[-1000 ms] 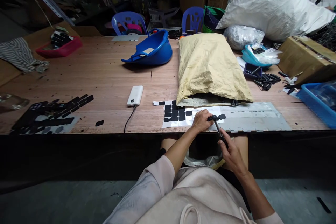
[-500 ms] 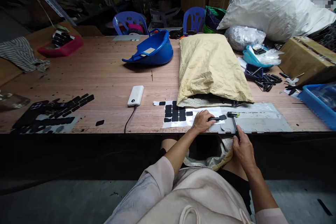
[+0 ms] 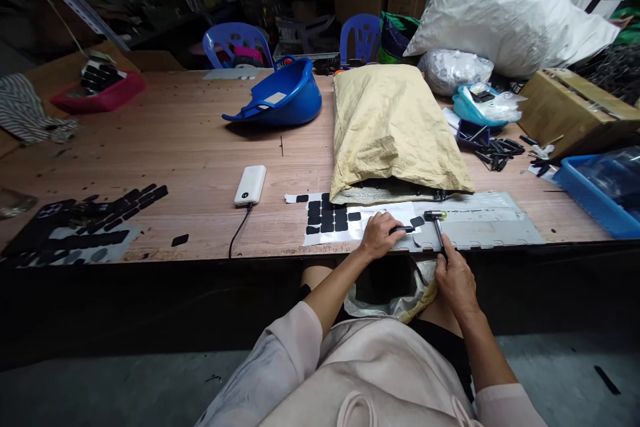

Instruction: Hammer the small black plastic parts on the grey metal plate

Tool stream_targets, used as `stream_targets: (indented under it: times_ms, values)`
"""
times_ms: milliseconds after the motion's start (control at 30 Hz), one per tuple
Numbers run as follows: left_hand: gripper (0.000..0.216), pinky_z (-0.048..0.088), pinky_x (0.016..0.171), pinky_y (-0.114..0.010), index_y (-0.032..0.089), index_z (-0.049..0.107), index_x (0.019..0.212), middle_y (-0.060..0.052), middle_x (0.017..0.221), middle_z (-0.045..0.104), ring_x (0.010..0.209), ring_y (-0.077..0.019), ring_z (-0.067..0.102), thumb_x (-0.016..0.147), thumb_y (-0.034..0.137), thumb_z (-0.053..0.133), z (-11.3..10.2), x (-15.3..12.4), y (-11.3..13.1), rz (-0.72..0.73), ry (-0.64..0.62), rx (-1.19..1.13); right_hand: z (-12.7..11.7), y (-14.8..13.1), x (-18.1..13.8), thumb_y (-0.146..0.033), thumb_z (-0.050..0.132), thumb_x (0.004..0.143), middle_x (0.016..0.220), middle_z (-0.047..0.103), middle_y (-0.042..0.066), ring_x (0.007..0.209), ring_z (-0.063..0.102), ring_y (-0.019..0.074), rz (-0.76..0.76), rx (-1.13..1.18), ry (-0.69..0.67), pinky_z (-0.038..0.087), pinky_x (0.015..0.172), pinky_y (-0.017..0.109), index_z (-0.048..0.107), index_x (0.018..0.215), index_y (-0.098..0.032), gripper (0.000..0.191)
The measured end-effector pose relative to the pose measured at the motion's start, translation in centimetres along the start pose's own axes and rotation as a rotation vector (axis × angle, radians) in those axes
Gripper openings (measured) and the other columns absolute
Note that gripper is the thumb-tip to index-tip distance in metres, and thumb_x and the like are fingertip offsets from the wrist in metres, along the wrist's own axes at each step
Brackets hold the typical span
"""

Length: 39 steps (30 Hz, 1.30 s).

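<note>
My left hand [image 3: 379, 234] rests at the table's near edge, fingers pinched on a thin black strip [image 3: 401, 229] that lies on a white sheet [image 3: 360, 227] of black pads [image 3: 327, 217]. My right hand [image 3: 453, 278] grips the handle of a small hammer [image 3: 435, 217], whose head rests on a grey plate [image 3: 480, 230] to the right of the strip. A loose black pad [image 3: 417, 221] lies between strip and hammer head.
A tan sack [image 3: 395, 127] lies behind the sheet. A white power bank [image 3: 251, 185] with a cable sits to the left, black pieces [image 3: 95, 217] farther left. A blue basin [image 3: 280, 97], red tray [image 3: 97, 97], blue bin [image 3: 595, 190] and cardboard box [image 3: 575, 107] ring the table.
My right hand has swung the hammer off the strip to the right and set its head on the grey plate. My left hand has stayed on the strip.
</note>
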<state>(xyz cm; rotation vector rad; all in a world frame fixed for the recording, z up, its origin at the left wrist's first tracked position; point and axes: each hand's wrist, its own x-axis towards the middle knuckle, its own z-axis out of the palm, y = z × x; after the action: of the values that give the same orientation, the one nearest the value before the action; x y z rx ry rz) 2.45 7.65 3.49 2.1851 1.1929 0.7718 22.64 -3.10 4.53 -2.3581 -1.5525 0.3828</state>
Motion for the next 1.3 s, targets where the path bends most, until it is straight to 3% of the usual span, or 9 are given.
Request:
stream_targets:
  times_ms: [167, 367, 433, 500, 633, 733, 933, 1133, 1300]
  values:
    - [0.023, 0.051, 0.085, -0.033, 0.02, 0.076, 0.106, -0.006, 0.095, 0.072, 0.089, -0.0199, 0.065, 0.097, 0.037, 0.064, 1.5, -6.9, 1.1, 0.207, -0.091, -0.123, 0.0, 0.0, -0.1, -0.03, 0.041, 0.101, 0.122, 0.071, 0.013, 0.111, 0.064, 0.0282, -0.007, -0.018, -0.007, 0.051, 0.087, 0.037, 0.043, 0.163, -0.024, 0.062]
    - [0.024, 0.054, 0.08, -0.03, 0.021, 0.075, 0.114, -0.006, 0.104, 0.074, 0.092, -0.0209, 0.071, 0.094, 0.031, 0.068, 4.3, -11.3, -0.5, -0.215, -0.36, 0.046, 0.6, 0.4, 0.1, -0.029, 0.043, 0.1, 0.118, 0.071, 0.012, 0.106, 0.064, 0.0278, -0.03, -0.026, 0.043, 0.051, 0.084, 0.037, 0.045, 0.161, -0.027, 0.061]
    - [0.026, 0.054, 0.078, -0.03, 0.022, 0.076, 0.115, -0.006, 0.105, 0.075, 0.092, -0.0214, 0.071, 0.091, 0.032, 0.072, 4.2, -10.9, -0.3, -0.2, -0.417, 0.062, 0.8, 0.5, 0.1, -0.029, 0.044, 0.1, 0.118, 0.071, 0.013, 0.105, 0.064, 0.0279, -0.039, -0.03, 0.044, 0.051, 0.085, 0.037, 0.046, 0.161, -0.028, 0.061]
    - [0.021, 0.054, 0.077, -0.028, 0.022, 0.077, 0.109, -0.005, 0.099, 0.075, 0.088, -0.0196, 0.07, 0.092, 0.033, 0.071, 3.6, -9.7, 0.8, -0.067, -0.368, 0.019, 0.9, 0.6, 0.0, -0.029, 0.044, 0.1, 0.118, 0.071, 0.013, 0.105, 0.064, 0.0276, -0.05, -0.03, 0.049, 0.051, 0.086, 0.037, 0.046, 0.161, -0.029, 0.061]
    - [0.021, 0.053, 0.081, -0.028, 0.021, 0.077, 0.094, -0.004, 0.086, 0.073, 0.083, -0.0168, 0.068, 0.099, 0.029, 0.058, 2.0, -3.4, 3.6, 0.08, -0.054, -0.048, 1.0, 0.6, -0.1, -0.028, 0.042, 0.1, 0.116, 0.071, 0.013, 0.105, 0.063, 0.0282, -0.065, -0.031, 0.065, 0.051, 0.085, 0.037, 0.046, 0.161, -0.027, 0.06]
    - [0.016, 0.054, 0.082, -0.028, 0.02, 0.076, 0.101, -0.005, 0.092, 0.073, 0.087, -0.0187, 0.069, 0.095, 0.026, 0.063, 1.6, 3.7, 4.5, -0.098, 0.104, 0.024, 0.8, 0.4, -0.1, -0.028, 0.042, 0.1, 0.113, 0.072, 0.012, 0.104, 0.062, 0.0279, -0.074, -0.035, 0.063, 0.05, 0.083, 0.037, 0.048, 0.16, -0.026, 0.06]
    - [0.026, 0.054, 0.09, -0.032, 0.019, 0.072, 0.115, -0.012, 0.121, 0.07, 0.112, -0.0265, 0.068, 0.097, 0.037, 0.065, 3.2, 13.6, 4.6, -0.354, 0.086, 0.211, 0.3, 0.1, -0.4, -0.027, 0.042, 0.1, 0.112, 0.071, 0.01, 0.105, 0.062, 0.0265, -0.067, -0.034, 0.026, 0.049, 0.081, 0.034, 0.046, 0.16, -0.026, 0.06]
    - [0.026, 0.053, 0.09, -0.033, 0.021, 0.075, 0.11, -0.012, 0.125, 0.071, 0.114, -0.0278, 0.068, 0.095, 0.04, 0.066, 3.5, 14.5, 4.8, -0.461, 0.012, 0.276, -0.1, -0.3, -0.6, -0.027, 0.041, 0.101, 0.114, 0.07, 0.011, 0.106, 0.061, 0.0264, -0.041, -0.069, 0.002, 0.049, 0.081, 0.034, 0.045, 0.16, -0.027, 0.059]
    - [0.021, 0.052, 0.079, -0.031, 0.022, 0.077, 0.096, -0.008, 0.107, 0.077, 0.1, -0.0253, 0.07, 0.086, 0.039, 0.073, -0.2, 11.6, 3.8, -0.477, -0.048, 0.22, -0.3, -0.5, -0.5, -0.027, 0.043, 0.101, 0.111, 0.07, 0.01, 0.104, 0.061, 0.0252, -0.04, -0.08, -0.001, 0.049, 0.082, 0.033, 0.045, 0.161, -0.026, 0.059]
